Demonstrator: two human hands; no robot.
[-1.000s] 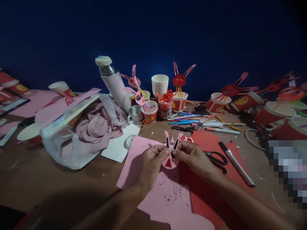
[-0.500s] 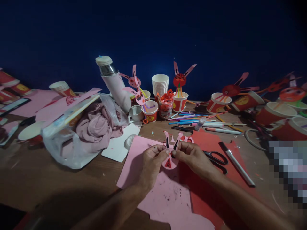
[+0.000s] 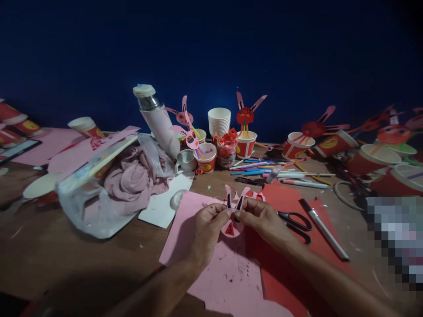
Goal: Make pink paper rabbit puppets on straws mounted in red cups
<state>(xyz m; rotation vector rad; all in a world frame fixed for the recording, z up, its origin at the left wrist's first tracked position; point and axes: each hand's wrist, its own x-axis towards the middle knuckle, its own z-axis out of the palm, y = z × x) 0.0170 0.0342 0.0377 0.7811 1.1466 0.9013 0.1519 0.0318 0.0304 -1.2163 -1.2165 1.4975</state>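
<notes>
Between my two hands is a pink paper rabbit face (image 3: 235,230) with long ears, black ear strips and a red triangle low on it. My left hand (image 3: 209,225) pinches its left side near the ear, and my right hand (image 3: 264,220) pinches the right side the same way. My thumbs nearly meet and cover the middle of the face. Below lie a pink paper sheet (image 3: 228,273) with dark marks and a red sheet (image 3: 284,273). Black-handled scissors (image 3: 299,220) rest just right of my right hand.
A silver-barrelled marker (image 3: 324,231) lies on the red sheet. Behind are coloured sticks (image 3: 261,167), a cup of red scraps (image 3: 227,149), stacked white cups (image 3: 219,119) and rabbit figures in red cups (image 3: 246,145). Leftward are a thermos (image 3: 158,123) and a plastic bag (image 3: 99,215) with cloth.
The view has tilted slightly, so the table things sit a little lower. Both hands keep their pinch on the paper rabbit face, which has barely moved.
</notes>
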